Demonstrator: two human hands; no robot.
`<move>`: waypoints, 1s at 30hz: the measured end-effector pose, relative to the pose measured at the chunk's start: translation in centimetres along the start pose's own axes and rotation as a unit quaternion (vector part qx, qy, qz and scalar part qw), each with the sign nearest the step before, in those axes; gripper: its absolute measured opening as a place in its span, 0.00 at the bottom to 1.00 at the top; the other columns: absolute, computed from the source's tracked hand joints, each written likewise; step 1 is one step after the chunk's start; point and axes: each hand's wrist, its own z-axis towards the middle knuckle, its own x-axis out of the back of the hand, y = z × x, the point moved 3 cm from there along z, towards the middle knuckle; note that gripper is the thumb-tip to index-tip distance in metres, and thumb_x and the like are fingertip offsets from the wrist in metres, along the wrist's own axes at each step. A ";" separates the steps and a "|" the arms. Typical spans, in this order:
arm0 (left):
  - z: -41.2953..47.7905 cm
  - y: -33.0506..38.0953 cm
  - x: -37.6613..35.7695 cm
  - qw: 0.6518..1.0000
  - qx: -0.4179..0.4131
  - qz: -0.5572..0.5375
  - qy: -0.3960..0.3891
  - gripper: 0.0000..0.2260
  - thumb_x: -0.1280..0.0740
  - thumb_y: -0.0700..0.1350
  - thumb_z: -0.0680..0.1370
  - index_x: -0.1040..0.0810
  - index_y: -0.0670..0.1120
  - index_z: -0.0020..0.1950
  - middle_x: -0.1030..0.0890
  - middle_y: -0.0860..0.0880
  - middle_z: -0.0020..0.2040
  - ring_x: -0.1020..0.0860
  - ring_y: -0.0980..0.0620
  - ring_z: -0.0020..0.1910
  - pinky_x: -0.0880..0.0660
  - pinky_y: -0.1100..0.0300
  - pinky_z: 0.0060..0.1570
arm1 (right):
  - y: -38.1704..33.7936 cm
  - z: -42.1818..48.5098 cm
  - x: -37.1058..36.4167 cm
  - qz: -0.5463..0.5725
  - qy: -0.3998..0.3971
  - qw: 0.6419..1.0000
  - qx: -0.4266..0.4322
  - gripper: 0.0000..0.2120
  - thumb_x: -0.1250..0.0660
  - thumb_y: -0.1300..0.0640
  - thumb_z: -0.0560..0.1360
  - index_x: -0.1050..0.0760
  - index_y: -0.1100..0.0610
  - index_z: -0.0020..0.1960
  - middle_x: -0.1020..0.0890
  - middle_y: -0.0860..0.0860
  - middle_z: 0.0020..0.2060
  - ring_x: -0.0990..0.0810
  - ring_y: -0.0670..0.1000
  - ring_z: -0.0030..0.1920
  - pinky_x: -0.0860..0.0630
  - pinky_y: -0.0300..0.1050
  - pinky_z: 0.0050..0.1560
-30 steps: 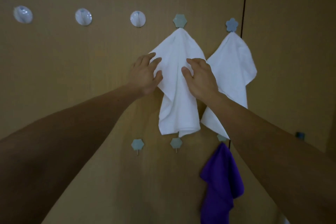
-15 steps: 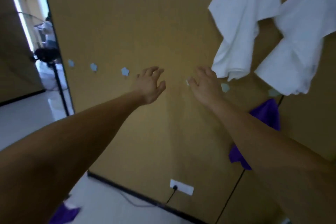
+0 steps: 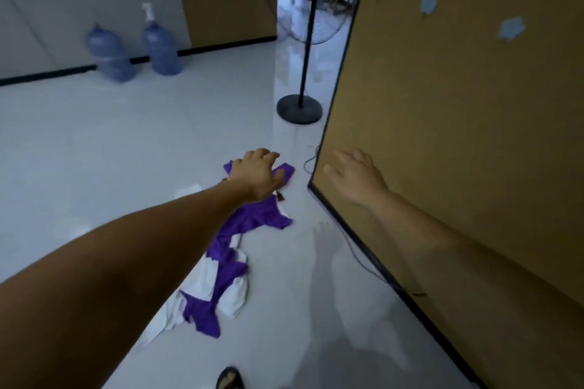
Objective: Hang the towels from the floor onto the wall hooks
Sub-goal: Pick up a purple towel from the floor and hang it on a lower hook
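- Left hand (image 3: 257, 174): fingers loose, empty, over the far end of the towel pile (image 3: 221, 268); the nearer hand.
- Right hand (image 3: 357, 172): fingers spread, empty, right of the pile.
- Pile: limp purple and white cloth on glossy floor (image 3: 126, 167); long axis runs away from the person.
- Wall hooks (image 3: 510, 28): flat flower shapes, beyond and right of the pile.

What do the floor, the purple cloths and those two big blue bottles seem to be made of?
Floor: glossy pale tile, probably ceramic; it reflects light like a polished surface. Purple cloths: soft matte fabric, perhaps microfibre, lying crumpled in folds. Blue bottles: translucent plastic, judging by the see-through tint.
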 end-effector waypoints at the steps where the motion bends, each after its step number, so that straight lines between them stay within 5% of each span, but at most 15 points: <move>1: -0.5 -3.1 -0.4 1.000 0.023 0.001 -0.010 0.24 0.44 0.58 0.79 0.36 0.50 0.73 0.35 0.45 0.73 0.36 0.42 0.70 0.38 0.44 0.67 | -2.4 1.0 -2.1 0.004 -0.020 1.000 0.016 0.24 0.46 0.43 0.80 0.35 0.54 0.72 0.34 0.57 0.71 0.36 0.59 0.70 0.35 0.54 0.68; 8: -2.7 -17.6 -3.4 0.988 0.147 -0.012 -0.045 0.24 0.43 0.58 0.78 0.34 0.51 0.72 0.34 0.46 0.73 0.36 0.42 0.71 0.38 0.44 0.66 | -13.9 6.4 -13.6 0.029 -0.130 0.986 0.104 0.26 0.43 0.43 0.80 0.36 0.54 0.74 0.34 0.55 0.72 0.37 0.59 0.71 0.37 0.54 0.71; 19: -0.4 -28.0 -11.5 0.950 0.292 -0.046 -0.103 0.25 0.44 0.57 0.79 0.36 0.49 0.73 0.34 0.46 0.73 0.36 0.42 0.71 0.37 0.45 0.67 | -16.4 17.7 -27.9 0.016 -0.291 0.945 0.147 0.28 0.41 0.42 0.79 0.38 0.54 0.75 0.36 0.55 0.73 0.38 0.59 0.72 0.35 0.55 0.69; 30: 3.8 -37.0 -37.0 0.907 0.360 -0.132 -0.174 0.22 0.42 0.54 0.79 0.33 0.49 0.72 0.32 0.47 0.72 0.35 0.45 0.69 0.35 0.48 0.64 | -10.6 22.4 -55.3 -0.016 -0.419 0.898 0.136 0.25 0.40 0.47 0.77 0.34 0.56 0.71 0.30 0.57 0.67 0.33 0.59 0.67 0.32 0.54 0.63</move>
